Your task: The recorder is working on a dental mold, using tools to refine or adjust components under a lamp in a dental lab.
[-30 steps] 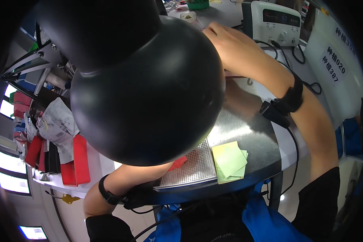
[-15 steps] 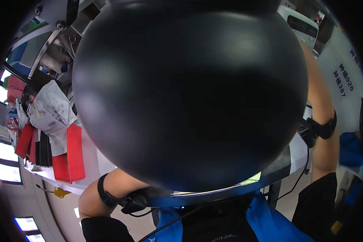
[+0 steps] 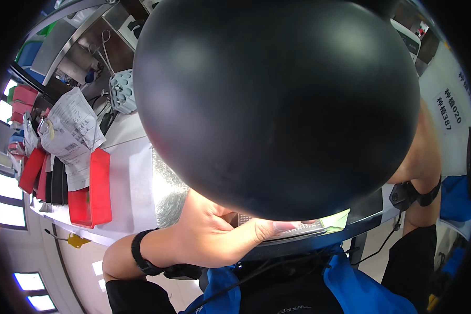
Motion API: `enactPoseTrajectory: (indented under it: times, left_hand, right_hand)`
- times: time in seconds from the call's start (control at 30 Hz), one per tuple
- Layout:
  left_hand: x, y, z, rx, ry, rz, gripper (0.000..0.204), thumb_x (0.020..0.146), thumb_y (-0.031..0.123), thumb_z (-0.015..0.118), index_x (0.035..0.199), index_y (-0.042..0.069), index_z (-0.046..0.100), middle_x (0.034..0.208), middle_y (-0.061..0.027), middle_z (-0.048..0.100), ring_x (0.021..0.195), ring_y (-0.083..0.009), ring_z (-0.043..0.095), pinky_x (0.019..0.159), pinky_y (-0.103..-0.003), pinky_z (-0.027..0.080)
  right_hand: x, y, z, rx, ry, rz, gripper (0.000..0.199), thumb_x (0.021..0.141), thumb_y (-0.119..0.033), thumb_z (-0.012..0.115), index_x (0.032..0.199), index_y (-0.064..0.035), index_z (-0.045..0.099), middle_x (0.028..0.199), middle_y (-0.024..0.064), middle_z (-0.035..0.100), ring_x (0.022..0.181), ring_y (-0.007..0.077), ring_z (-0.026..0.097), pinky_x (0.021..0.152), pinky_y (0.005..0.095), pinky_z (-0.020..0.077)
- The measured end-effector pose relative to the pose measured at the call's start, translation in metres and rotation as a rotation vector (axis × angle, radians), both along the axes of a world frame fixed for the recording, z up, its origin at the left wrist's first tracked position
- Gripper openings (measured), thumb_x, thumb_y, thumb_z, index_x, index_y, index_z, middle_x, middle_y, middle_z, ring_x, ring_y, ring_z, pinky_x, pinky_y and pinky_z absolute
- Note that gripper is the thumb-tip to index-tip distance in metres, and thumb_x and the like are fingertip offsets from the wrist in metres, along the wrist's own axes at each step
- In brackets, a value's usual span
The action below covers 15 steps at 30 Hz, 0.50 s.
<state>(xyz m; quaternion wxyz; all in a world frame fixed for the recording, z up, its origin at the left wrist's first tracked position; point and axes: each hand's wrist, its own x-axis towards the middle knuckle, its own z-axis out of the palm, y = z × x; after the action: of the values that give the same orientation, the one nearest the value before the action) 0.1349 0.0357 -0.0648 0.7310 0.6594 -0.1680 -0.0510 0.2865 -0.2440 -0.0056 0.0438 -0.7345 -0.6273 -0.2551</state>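
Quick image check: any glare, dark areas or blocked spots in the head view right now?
Head view, centre: the black dome carries soft pale highlights and hides the right hand; head view, lower left: glare whitens the metal surface beside the left hand; head view, rim: bright panels at far left wash out white, corners fall to black.

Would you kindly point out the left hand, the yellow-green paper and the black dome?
Left hand (image 3: 210, 238): head view, near the thumb's base.
Yellow-green paper (image 3: 337, 221): head view, its visible end.
Black dome (image 3: 277, 110): head view, middle of its curved surface.
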Motion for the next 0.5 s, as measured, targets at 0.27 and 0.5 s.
enactPoseTrajectory:
  times: [0.27,0.5]
  left_hand:
    - [-0.005,0.005,-0.018,0.025,-0.048,0.007,0.015,0.089,-0.005,0.074,0.104,-0.004,0.078,0.106,-0.0123,0.077,0.096,-0.0169,0.073,0.085,-0.029,0.057]
    - [-0.003,-0.001,-0.021,0.11,-0.178,0.098,0.017,0.084,-0.001,0.081,0.101,-0.003,0.079,0.097,-0.0123,0.078,0.086,-0.0191,0.074,0.078,-0.028,0.057]
  right_hand:
    - [-0.003,0.032,-0.033,0.328,0.167,0.263,0.03,0.067,-0.027,0.079,0.081,-0.0043,0.066,0.068,0.0039,0.058,0.051,0.0203,0.054,0.045,0.0307,0.0332]
    - [0.002,0.038,-0.056,0.591,0.162,0.478,0.043,0.063,-0.036,0.089,0.086,-0.0072,0.067,0.073,0.003,0.064,0.053,0.0192,0.057,0.049,0.032,0.0393]
